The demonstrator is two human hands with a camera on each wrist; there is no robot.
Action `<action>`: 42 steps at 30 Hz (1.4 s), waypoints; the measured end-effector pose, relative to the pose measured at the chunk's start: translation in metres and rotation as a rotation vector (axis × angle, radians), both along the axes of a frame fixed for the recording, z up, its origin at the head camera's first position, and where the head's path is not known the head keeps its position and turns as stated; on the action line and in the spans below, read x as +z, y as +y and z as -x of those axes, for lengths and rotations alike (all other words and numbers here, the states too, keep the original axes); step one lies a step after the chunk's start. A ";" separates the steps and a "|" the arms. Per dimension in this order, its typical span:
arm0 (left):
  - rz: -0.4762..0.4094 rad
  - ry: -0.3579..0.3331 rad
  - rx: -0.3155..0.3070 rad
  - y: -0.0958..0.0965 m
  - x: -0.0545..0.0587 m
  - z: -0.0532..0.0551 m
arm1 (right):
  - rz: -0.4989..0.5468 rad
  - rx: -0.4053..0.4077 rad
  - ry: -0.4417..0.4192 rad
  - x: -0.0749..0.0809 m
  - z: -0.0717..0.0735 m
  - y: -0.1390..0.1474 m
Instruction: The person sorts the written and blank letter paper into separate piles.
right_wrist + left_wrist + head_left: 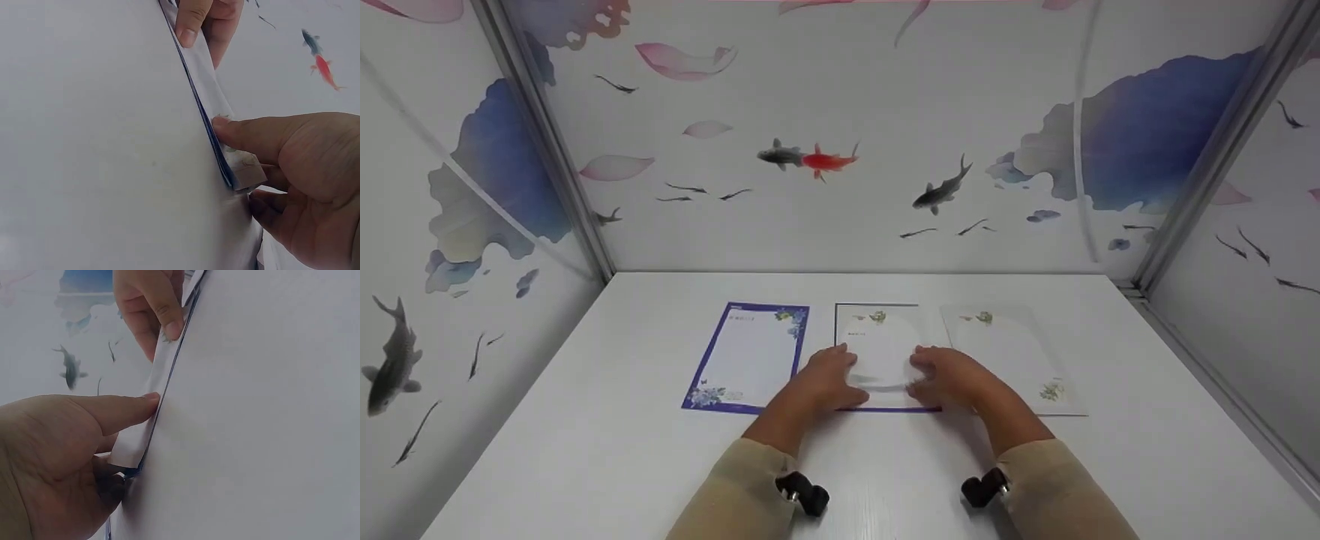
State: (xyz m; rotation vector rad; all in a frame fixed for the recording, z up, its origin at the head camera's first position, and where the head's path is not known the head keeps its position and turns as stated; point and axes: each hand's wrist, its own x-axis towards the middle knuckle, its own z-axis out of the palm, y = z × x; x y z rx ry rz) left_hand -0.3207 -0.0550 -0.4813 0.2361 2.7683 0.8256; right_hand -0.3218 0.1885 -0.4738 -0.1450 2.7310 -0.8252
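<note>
In the head view, a floral-printed stationery sheet [885, 345] lies in the middle of the table, over dark blue-edged paper that shows along its top and bottom. My left hand [829, 379] grips its left side, and my right hand [949, 375] holds the right side. Part of the sheet bulges between them. Close up in the left wrist view, the left thumb presses on the paper [132, 444], with the other fingers curled at its corner. The right wrist view has the right thumb on the blue-edged layers [216, 152], fingers tucked at the corner.
To the left lies a purple-bordered sheet [757, 352] with flowers in two corners. A pale floral sheet [1005, 337] lies to the right, partly behind the right hand. White panels [840, 225] printed with fish and petals enclose the white table [585, 420].
</note>
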 end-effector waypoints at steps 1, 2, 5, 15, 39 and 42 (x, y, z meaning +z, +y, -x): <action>-0.012 0.006 0.010 0.000 -0.001 0.001 | 0.009 -0.016 0.002 0.000 0.000 0.000; -0.020 0.013 0.018 -0.001 -0.001 0.002 | 0.018 -0.034 0.003 0.000 0.000 0.000; -0.035 0.038 0.039 -0.001 -0.002 0.004 | 0.020 -0.031 0.030 0.001 0.001 0.001; -0.061 0.077 0.082 -0.001 -0.002 0.003 | -0.014 -0.022 0.133 0.005 0.005 0.003; -0.364 0.085 0.410 -0.005 0.004 0.009 | 0.378 -0.344 0.075 0.008 0.009 0.006; -0.387 0.087 0.427 -0.006 0.004 0.008 | 0.397 -0.350 0.079 0.008 0.008 0.005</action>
